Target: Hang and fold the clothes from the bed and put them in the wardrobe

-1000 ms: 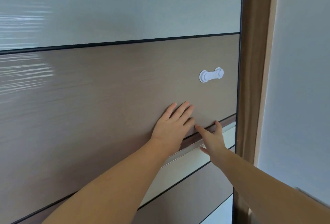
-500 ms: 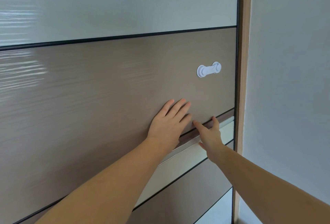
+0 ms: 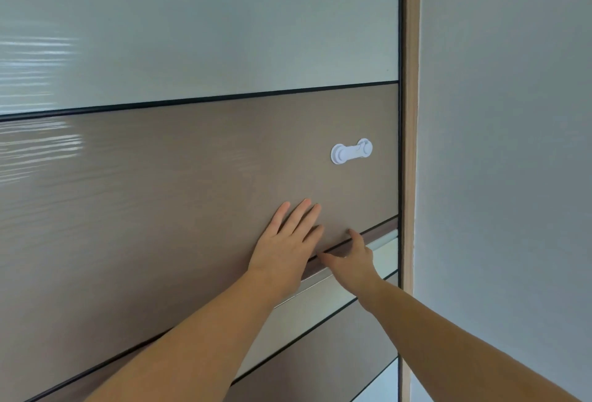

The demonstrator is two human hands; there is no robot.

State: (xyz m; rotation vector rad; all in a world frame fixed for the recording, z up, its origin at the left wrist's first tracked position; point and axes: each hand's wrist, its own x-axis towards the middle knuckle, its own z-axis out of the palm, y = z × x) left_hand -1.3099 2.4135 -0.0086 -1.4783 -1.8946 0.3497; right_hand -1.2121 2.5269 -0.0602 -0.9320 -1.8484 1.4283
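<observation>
**Inspector:** Head view, the only one. The wardrobe door (image 3: 192, 193) fills the frame, banded grey and brown. The left hand (image 3: 285, 248) lies flat on the brown band, below and left of the white child-lock latch (image 3: 351, 151), fingers straight and slightly spread, holding nothing.

**Assessor:** And the right?

**Inspector:** The right hand (image 3: 350, 260) sits just right of the left hand, on the recessed metal handle rail (image 3: 381, 243) below the latch. Its thumb and one finger are extended; whether the others hook the rail I cannot tell. It carries nothing.

**Assessor:** The clothes?

**Inspector:** Neither clothes nor bed are in view. The door's edge stands against the wooden frame post (image 3: 410, 145), right of the latch, with pale wall (image 3: 506, 145) beyond.

**Assessor:** Step in hand?

**Inspector:** Judged as sliding the door, direction not determinable. Recommend even pressure from the flat palm, force along the track rather than into the panel, and fingers kept clear of the post edge.
</observation>
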